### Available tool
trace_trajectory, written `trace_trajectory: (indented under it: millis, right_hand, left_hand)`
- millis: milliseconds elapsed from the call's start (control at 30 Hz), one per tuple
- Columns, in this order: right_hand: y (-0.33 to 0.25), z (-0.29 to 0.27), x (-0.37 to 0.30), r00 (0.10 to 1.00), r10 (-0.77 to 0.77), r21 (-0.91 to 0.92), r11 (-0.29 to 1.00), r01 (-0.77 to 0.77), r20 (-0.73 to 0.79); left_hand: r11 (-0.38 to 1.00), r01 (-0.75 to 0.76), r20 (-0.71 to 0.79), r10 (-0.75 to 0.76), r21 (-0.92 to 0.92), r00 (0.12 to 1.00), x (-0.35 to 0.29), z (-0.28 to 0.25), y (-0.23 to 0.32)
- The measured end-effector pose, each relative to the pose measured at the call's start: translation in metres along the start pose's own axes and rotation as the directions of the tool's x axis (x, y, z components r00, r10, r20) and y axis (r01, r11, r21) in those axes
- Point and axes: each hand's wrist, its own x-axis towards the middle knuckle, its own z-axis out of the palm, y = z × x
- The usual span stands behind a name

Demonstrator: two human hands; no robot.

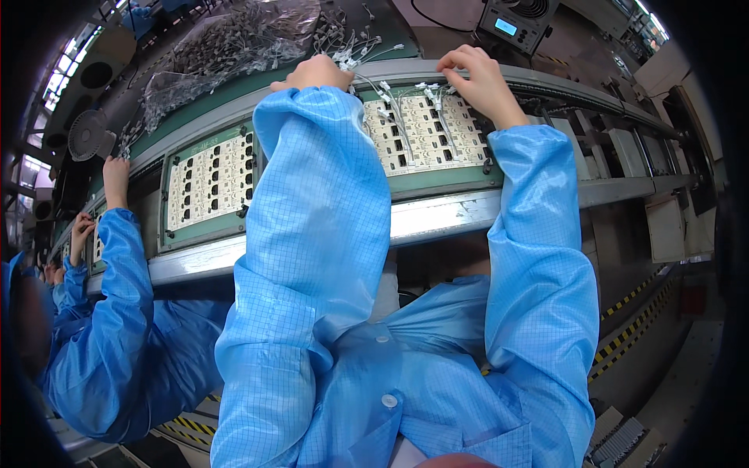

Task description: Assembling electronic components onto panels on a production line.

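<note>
Two bare hands at the far edge of a pale circuit board point(468, 140), one at each end. Left hand point(318, 74): back of the hand up, fingers bent over the far rail, close to a loose bunch of white wires point(357, 54); fingertips hidden, so cannot tell whether it grips anything. Right hand point(477, 74): fingers curled, thumb near the forefinger, narrow gap; just beyond the white plugs at the board's far edge; cannot tell if something small is pinched. Board lies flat in a green frame point(445, 181), rows of dark parts across it, several thin white wires point(401, 129) strung from far edge toward near. Blue checked sleeves on both arms, left one hiding the board's left end. Near side: bright metal rail point(445, 216). Further left, a second board point(211, 183) in its own green frame, dark parts in columns. Far left, beyond the rail, big heap of wires point(234, 39) with clear plastic about it. Left again: a co-worker's hand point(116, 175), blue sleeve, and a round fan point(90, 134) beyond. Far right, a dark box point(519, 23) with a small lit screen. Floor at right: black-and-yellow striped tape point(633, 335).
</note>
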Motion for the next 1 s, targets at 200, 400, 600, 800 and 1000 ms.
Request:
trace_trajectory:
  millis: [200,400,600,800,1000]
  right_hand:
    - [-0.069,0.035,0.041,0.976,0.039,-0.147,0.989,-0.007,0.214]
    - [-0.100,0.059,0.081,0.897,0.171,-0.150,0.981,-0.120,0.406]
    - [-0.097,0.050,0.094,0.959,0.203,-0.223,0.962,-0.158,0.199]
    - [-0.078,0.054,0.083,0.970,0.240,-0.290,0.927,-0.240,-0.036]
    - [-0.067,0.043,0.061,0.932,0.336,-0.180,0.934,-0.310,0.139]
  left_hand:
    - [1.000,-0.022,0.038,0.021,0.021,0.999,0.012,0.006,-0.002]
    - [0.997,0.036,-0.054,-0.033,0.065,0.998,0.007,-0.005,-0.008]
    - [0.986,0.083,-0.001,-0.084,0.145,0.996,-0.007,-0.016,-0.004]
    - [0.978,0.052,0.061,-0.066,0.200,0.996,0.000,-0.010,-0.017]
    - [0.999,-0.053,0.021,0.053,0.013,0.998,0.022,-0.001,-0.027]
